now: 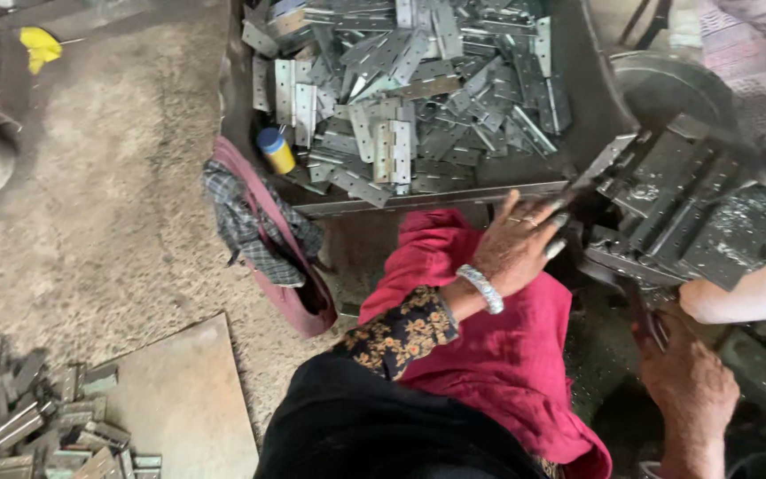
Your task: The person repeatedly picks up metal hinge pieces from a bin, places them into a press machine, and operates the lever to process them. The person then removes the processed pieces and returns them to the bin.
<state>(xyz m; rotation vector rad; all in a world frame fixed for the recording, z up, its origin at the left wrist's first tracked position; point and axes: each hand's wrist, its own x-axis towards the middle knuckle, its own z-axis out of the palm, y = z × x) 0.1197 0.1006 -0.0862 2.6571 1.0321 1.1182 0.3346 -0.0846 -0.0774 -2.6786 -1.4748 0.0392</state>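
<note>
My left hand (518, 244), with a silver bangle on the wrist, reaches to the right over my red garment (498, 346). Its fingertips pinch the lower end of a grey metal hinge plate (607, 160) at the edge of a dark press machine (693, 213). Lower right, my right hand (686, 380) is curled around a thin dark bar (653, 326) under the machine. A pale arm of another person (746, 293) comes in from the right edge, just above my right hand.
A dark tray (418, 200) heaped with several grey hinge plates (401, 98) stands ahead, with a yellow bottle (275, 151) in it. A maroon bag with checked cloth (263, 235) leans on it. More hinges (37, 417) and a flat metal sheet (188, 399) lie bottom left.
</note>
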